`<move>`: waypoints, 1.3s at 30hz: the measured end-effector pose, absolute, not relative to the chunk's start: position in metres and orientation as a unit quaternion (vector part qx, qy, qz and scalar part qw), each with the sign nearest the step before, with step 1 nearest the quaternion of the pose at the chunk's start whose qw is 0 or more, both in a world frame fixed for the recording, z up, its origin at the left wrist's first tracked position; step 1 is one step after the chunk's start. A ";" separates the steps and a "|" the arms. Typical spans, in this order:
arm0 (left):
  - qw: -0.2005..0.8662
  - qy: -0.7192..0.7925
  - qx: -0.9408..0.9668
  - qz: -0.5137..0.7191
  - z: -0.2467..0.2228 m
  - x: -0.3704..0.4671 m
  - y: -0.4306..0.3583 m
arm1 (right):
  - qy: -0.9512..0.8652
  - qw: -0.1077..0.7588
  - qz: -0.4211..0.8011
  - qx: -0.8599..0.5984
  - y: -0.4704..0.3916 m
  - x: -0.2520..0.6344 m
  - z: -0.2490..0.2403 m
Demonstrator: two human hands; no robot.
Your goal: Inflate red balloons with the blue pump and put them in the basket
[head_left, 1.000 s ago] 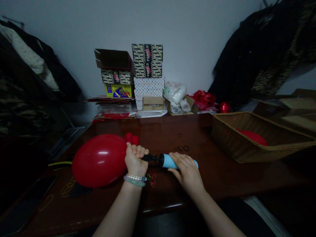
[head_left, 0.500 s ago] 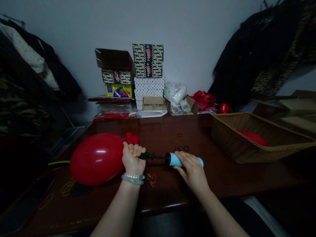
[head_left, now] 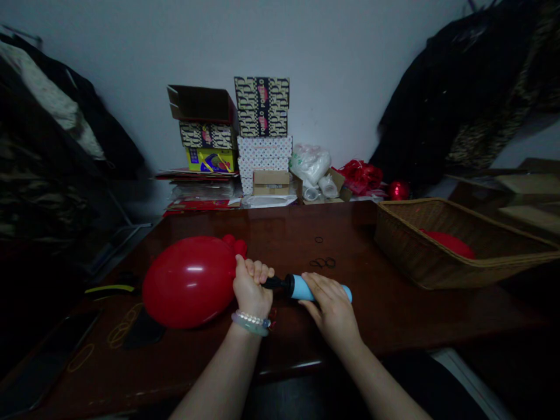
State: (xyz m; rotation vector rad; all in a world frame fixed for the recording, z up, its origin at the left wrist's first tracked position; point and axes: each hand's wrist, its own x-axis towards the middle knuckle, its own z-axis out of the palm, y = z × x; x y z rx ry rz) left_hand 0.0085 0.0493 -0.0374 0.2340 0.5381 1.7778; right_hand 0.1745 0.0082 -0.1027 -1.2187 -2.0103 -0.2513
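Observation:
A large red balloon (head_left: 190, 283), blown up, lies to the left of my left hand (head_left: 254, 286). That hand is closed around the balloon's neck and the black nozzle end of a hand pump; its fingers hide the joint between them. My right hand (head_left: 329, 306) is wrapped over the pump's light blue barrel (head_left: 301, 287). The pump lies nearly level above the table, its black rod pushed in. Small red balloons (head_left: 238, 245) show behind the big one, partly covered by it.
A wicker basket (head_left: 420, 274) with a red balloon (head_left: 448, 244) inside stands on the right. Black rubber bands (head_left: 322, 263) lie mid-table and yellow ones (head_left: 125, 328) at left, near a phone-like dark slab (head_left: 48, 356). Boxes (head_left: 262, 108) are stacked along the wall.
My left hand has moved right with the balloon and nozzle, and my right hand slightly left. The pump's rod has slid into the blue barrel. The balloon shifted right.

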 end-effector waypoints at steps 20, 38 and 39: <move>0.571 0.202 0.075 0.792 -0.030 -0.030 0.058 | -0.801 0.351 -0.110 -0.473 0.018 0.206 -0.096; 0.582 0.235 0.109 0.770 -0.030 0.007 0.048 | -0.797 0.374 -0.067 -0.469 0.009 0.175 -0.099; 0.582 0.237 0.109 0.770 -0.029 0.005 0.048 | -0.801 0.367 -0.065 -0.469 0.010 0.176 -0.097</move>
